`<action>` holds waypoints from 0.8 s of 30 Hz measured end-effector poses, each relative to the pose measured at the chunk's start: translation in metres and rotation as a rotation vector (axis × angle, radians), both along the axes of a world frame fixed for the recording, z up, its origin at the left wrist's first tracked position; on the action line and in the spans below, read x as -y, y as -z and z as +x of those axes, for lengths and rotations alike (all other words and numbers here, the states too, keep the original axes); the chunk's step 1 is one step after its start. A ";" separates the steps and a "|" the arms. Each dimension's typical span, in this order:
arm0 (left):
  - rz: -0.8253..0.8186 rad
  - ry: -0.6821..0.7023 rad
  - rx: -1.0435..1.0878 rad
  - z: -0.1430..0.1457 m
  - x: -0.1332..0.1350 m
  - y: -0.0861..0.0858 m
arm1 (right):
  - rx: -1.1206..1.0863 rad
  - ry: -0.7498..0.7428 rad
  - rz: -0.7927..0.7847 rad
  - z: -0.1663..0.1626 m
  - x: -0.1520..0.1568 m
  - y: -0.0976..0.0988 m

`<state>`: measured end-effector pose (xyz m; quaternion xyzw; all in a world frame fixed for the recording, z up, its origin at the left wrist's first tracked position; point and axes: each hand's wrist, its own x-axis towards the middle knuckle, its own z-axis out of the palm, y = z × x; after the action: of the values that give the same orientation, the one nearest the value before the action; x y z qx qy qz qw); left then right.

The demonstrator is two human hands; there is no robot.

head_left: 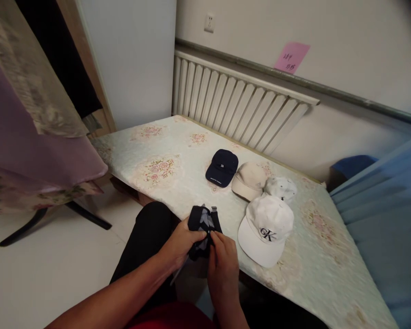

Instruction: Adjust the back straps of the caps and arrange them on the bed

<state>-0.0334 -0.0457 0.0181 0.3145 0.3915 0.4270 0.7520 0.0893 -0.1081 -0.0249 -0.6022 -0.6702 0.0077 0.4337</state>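
Just over my lap, at the bed's near edge, I hold a black cap (194, 218) with grey showing inside it and a small buckle at its upper right. My left hand (182, 242) grips its left side, thumb pressed on the fabric. Fingers of my right hand (223, 260) pinch its right side near the middle. Beyond my hands lie a navy cap (223, 167), a beige cap (251, 179), a white cap with a small dark mark (281, 188) and a larger white cap with black letters (269, 228).
The caps rest on a flower-patterned bed cover (178, 178). Behind it a radiator (233, 100) runs along the wall. A blue curtain (376, 214) hangs at the right. On the left, a cloth-draped chair (41, 137) stands on the floor.
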 end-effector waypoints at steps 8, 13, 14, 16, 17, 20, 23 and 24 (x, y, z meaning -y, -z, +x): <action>0.146 0.145 0.090 -0.002 0.007 -0.013 | -0.408 -0.151 -0.236 0.013 -0.005 -0.005; 0.399 0.181 -0.216 -0.001 0.010 -0.023 | -0.645 -0.247 -0.358 0.012 -0.003 -0.017; 0.480 0.186 -0.302 0.001 0.011 -0.024 | -0.665 -0.229 -0.390 0.010 -0.003 -0.019; 0.658 0.211 -0.435 0.005 0.014 -0.024 | -0.720 -0.139 -0.465 0.004 -0.004 -0.021; 0.742 0.232 -0.487 0.007 0.015 -0.024 | -0.775 -0.094 -0.495 0.001 -0.005 -0.021; 0.842 0.305 -0.628 0.010 0.015 -0.020 | -1.099 -0.044 -0.528 -0.002 -0.007 -0.020; 0.809 0.268 -0.708 0.006 0.006 -0.013 | -1.497 -0.039 -0.466 0.000 -0.010 -0.017; 0.796 0.230 -0.719 0.004 0.002 -0.010 | -1.599 -0.028 -0.460 0.002 -0.011 -0.016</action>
<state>-0.0291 -0.0472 0.0283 0.7416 0.3949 0.3230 0.4356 0.0914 -0.0975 -0.0091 -0.4804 -0.1489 0.5753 0.6450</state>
